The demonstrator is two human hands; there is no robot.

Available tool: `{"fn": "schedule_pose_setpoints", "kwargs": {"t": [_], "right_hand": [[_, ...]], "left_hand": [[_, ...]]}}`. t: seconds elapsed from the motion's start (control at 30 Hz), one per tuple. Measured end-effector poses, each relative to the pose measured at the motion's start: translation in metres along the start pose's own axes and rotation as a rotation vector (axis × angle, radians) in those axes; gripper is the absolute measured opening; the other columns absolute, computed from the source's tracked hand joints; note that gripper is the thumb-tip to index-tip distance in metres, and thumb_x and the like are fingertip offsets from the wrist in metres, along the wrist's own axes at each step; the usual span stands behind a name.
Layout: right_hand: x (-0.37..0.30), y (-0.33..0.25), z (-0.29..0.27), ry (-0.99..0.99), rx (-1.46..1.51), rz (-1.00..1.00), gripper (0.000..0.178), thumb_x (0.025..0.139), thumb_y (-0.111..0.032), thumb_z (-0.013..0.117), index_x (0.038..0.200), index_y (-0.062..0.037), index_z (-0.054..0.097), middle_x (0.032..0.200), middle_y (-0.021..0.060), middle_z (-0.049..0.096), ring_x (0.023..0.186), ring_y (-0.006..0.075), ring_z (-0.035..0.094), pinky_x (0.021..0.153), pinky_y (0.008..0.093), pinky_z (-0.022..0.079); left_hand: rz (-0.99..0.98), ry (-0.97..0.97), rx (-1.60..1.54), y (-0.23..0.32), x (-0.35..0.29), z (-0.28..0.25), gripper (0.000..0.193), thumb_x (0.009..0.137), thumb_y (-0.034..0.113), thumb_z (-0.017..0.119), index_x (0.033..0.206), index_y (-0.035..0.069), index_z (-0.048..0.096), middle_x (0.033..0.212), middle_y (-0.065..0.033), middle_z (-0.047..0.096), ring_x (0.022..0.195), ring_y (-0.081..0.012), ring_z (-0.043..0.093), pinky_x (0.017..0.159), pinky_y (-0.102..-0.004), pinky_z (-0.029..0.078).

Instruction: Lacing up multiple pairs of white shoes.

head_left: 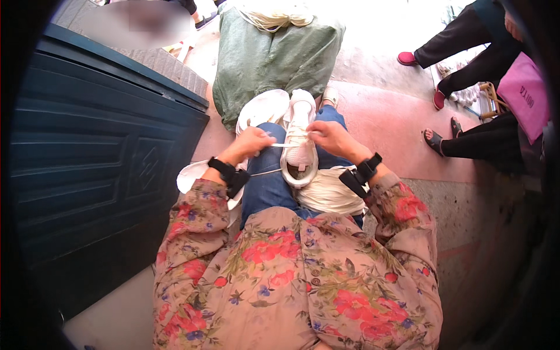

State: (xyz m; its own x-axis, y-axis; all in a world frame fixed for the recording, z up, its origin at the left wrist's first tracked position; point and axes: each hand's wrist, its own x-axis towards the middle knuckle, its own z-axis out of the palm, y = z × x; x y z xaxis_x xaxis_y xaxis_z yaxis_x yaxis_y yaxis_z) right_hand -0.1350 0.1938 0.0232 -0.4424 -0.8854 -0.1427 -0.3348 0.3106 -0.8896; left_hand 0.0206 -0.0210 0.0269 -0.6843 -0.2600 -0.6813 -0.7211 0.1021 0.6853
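Blue door (76, 154) (panelled, at left), pink floor (379, 131), speckled grey paving (429, 216), bright light (379, 32)

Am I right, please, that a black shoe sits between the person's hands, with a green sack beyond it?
Not quite: the shoe between the left hand and right hand is white, as the head view shows; the green sack is beyond it.

strong light enters from the top, bleaching the far floor (373, 67) nearly white. the lower right sinks into dim shadow, and the dark blue panel (81, 146) bends along its edges under fisheye distortion. black vignetting swallows the corners; a smeared patch blurs the upper left. the white shoe (300, 153) looks slightly soft.
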Motion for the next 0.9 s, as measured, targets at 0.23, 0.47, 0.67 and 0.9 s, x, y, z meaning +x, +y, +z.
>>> {"fn": "schedule_pose_setpoints", "kwargs": {"t": [0.23,0.47,0.67,0.9], "right_hand": [[-0.077,0.066,-0.079,0.532,0.078,0.23,0.029,0.09,-0.03,0.05,0.088,-0.0054,0.065,0.074,0.0039,0.061,0.065,0.0123,0.055,0.061,0.0272,0.044],[-0.154,0.149,-0.188,1.071,0.011,0.445,0.037,0.092,-0.031,0.043,0.083,-0.0021,0.064,0.069,0.0042,0.057,0.06,0.0143,0.053,0.058,0.0293,0.044],[-0.112,0.087,-0.099,0.723,-0.434,0.109,0.022,0.09,-0.021,0.047,0.096,-0.0027,0.056,0.084,0.0154,0.058,0.08,0.0304,0.057,0.073,0.0376,0.045],[-0.056,0.009,0.026,0.161,-0.163,0.059,0.02,0.084,-0.021,0.053,0.086,-0.0033,0.063,0.082,0.0182,0.061,0.079,0.0354,0.058,0.068,0.0411,0.046]], "left_hand": [[-0.048,0.352,-0.631,-0.024,-0.063,-0.173,0.021,0.088,0.028,0.051,0.075,0.011,0.054,0.053,0.0083,0.037,0.041,-0.0033,0.03,0.036,-0.019,0.025],[0.27,0.741,-0.602,-0.052,-0.08,-0.219,0.013,0.088,0.02,0.055,0.08,0.01,0.056,0.055,0.0076,0.036,0.043,-0.0027,0.034,0.038,-0.019,0.027],[0.279,0.583,-0.246,-0.033,-0.036,-0.096,0.016,0.085,0.02,0.059,0.091,0.005,0.063,0.067,0.0047,0.051,0.056,-0.0051,0.044,0.052,-0.0199,0.037],[0.578,0.34,0.33,-0.021,-0.029,0.043,0.014,0.08,0.012,0.059,0.084,-0.001,0.061,0.076,-0.0103,0.061,0.074,-0.0223,0.058,0.069,-0.0326,0.046]]}}
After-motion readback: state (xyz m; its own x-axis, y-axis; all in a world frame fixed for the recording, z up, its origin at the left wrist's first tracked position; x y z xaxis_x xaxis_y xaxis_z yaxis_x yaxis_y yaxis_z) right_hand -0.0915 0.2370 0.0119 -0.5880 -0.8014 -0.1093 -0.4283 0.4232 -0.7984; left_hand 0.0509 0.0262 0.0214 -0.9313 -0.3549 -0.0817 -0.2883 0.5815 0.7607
